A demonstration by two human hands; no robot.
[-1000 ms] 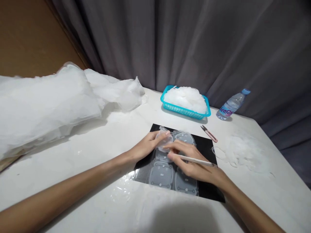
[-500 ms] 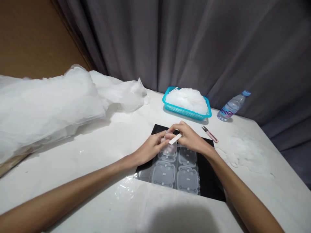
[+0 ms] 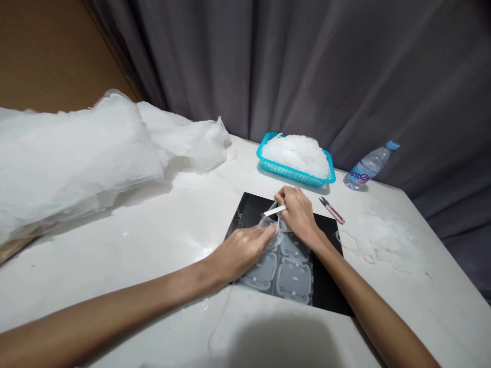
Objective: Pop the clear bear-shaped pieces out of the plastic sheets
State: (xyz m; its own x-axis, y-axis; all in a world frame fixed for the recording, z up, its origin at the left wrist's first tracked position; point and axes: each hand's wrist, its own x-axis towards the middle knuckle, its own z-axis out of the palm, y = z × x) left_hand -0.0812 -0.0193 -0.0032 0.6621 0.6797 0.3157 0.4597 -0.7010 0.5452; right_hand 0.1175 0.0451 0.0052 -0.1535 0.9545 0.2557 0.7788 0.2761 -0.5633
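A clear plastic sheet [image 3: 293, 280] with several rounded-square pockets lies on a black mat [image 3: 329, 289]. My left hand [image 3: 245, 249] is closed at the sheet's upper part, thumb and fingers pinching the film. Just beyond it my right hand [image 3: 297, 208] is closed around a slim white stick [image 3: 274, 210] whose far end looks dark and points left. Its fingertips also pinch a raised bit of clear film. My fingers and the bunched film hide the upper pockets.
A turquoise basket [image 3: 297, 177] heaped with white sheets [image 3: 297, 153] stands at the back. A water bottle [image 3: 368, 167] and pink-handled thread snips [image 3: 332, 210] are to the right, near a heap of clear film or thread [image 3: 387, 240]. Large white bags [image 3: 76, 158] fill the left.
My left hand has turned palm-down and come nearer to me. My right hand has shifted slightly right, and film is now raised between them. A pinkish bundle under my fingers no longer shows.
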